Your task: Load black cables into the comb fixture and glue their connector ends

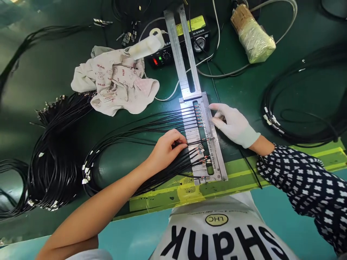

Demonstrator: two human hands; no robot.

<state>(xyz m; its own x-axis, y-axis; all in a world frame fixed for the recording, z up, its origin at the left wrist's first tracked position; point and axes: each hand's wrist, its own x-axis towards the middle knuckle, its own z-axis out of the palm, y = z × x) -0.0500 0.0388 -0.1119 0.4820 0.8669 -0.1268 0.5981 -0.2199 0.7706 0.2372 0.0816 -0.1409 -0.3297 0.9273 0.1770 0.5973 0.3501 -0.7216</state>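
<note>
My bare left hand (169, 148) is closed, thumb and forefinger pinching a black cable (192, 143) at the left side of a metal fixture (217, 155). That cable's tip reaches across the fixture's slot. Above it, several black cables (173, 117) lie side by side with their metal ends in the fixture. Below, a looser group of cable ends (199, 150) rests across the fixture's lower half. My right hand (233, 122), in a white glove, is at the fixture's right edge. Its thumb and forefinger are apart, and I see nothing between them; the other fingers curl under.
A black control box (159, 59) with a gauge stands behind the fixture's long metal rails (173, 47). Left of it lies a crumpled printed cloth (116, 79). Coiled black cables (54, 162) fill the left; another coil (271, 119) lies right. A plastic-wrapped object (253, 38) sits at the back.
</note>
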